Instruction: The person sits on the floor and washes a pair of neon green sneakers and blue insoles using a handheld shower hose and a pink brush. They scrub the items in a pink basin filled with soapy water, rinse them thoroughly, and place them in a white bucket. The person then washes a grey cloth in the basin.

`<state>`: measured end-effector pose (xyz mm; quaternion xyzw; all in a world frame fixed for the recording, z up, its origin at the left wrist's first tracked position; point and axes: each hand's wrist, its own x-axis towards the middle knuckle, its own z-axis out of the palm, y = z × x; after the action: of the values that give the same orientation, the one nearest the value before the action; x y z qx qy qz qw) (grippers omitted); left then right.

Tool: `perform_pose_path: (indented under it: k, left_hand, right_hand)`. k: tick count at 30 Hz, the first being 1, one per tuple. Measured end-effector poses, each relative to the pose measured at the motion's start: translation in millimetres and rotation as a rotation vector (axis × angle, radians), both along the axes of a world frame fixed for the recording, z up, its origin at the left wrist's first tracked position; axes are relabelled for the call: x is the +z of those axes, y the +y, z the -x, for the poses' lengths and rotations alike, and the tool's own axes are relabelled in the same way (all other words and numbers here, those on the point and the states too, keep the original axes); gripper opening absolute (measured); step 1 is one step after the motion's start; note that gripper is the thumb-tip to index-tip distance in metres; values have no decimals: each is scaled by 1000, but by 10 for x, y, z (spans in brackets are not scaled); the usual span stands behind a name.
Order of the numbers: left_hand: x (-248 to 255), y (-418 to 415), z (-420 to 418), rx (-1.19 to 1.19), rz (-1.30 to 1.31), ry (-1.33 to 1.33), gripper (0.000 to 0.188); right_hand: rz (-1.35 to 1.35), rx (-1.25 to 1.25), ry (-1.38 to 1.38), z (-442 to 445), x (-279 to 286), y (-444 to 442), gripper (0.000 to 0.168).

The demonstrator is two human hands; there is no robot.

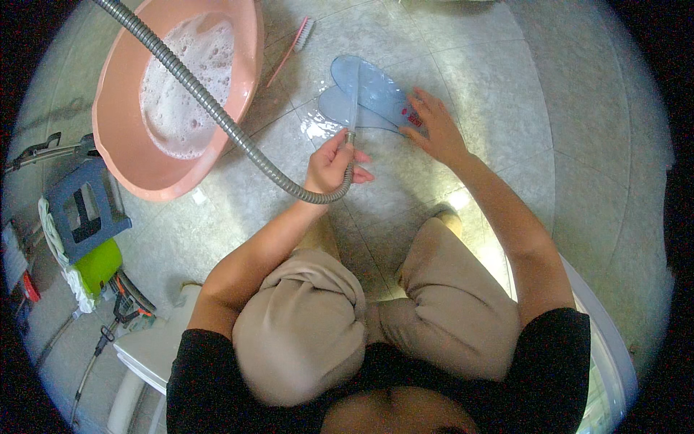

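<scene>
My left hand (331, 163) grips the end of a flexible metal shower hose (260, 161), which loops up over the pink basin. A stream of water (355, 95) runs from its open end onto a pair of light blue shoe insoles. The upper insole (368, 81) lies slantwise across the lower insole (339, 107), covering part of it. Red printing marks the heel end of the upper one. At that heel end is my right hand (436, 127), fingers spread, with the fingertips at the insole's edge. Water glistens on the floor beside the insoles.
A pink plastic basin (127, 163) of foamy water stands at the upper left. Near it lies a pink-handled scrub brush (300, 38). A blue-grey plastic stool (65, 211), a green object (97, 266) and cleaning tools are along the left. The tiled floor (488, 70) is wet.
</scene>
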<state>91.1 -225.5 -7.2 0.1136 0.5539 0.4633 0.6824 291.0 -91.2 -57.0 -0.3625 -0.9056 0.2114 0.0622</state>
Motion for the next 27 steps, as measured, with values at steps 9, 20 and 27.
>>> perform_pose_path:
  k: [9, 20, 27]
  left_hand:
    - [197, 43, -82, 47, 172, -176, 50]
    - [223, -28, 105, 66, 81, -36, 50]
    - [149, -29, 16, 11, 104, -53, 51]
  right_hand:
    - [217, -311, 10, 497, -215, 241, 48]
    - [1130, -270, -158, 652, 378, 362, 32]
    - [-122, -30, 135, 401, -257, 266, 39]
